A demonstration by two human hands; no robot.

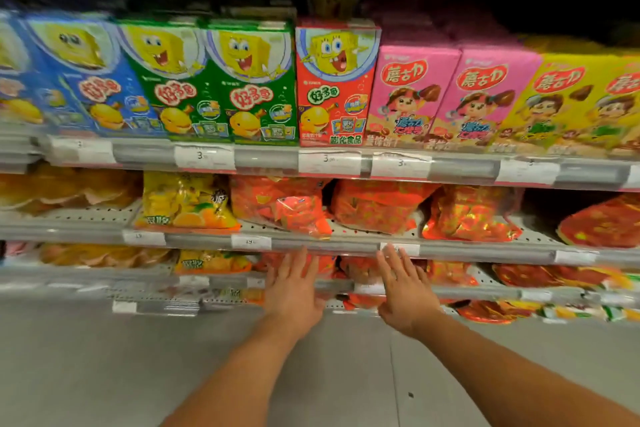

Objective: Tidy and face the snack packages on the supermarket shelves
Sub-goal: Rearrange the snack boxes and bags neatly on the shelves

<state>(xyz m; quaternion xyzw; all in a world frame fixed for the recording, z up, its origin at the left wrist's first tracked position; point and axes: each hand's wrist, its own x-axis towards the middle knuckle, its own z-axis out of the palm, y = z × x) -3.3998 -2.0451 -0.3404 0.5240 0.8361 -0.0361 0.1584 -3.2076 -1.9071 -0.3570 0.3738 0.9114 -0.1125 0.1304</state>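
Left hand and right hand, fingers straight, holding nothing, reach toward red snack bags between them.

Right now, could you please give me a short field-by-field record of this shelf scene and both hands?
top shelf: upright snack boxes in a row, among them a red box beside pink boxes
middle shelf: yellow bag and red bags, lying unevenly
left hand: fingers straight, reaching toward the lower shelf, holding nothing
right hand: fingers straight, holding nothing
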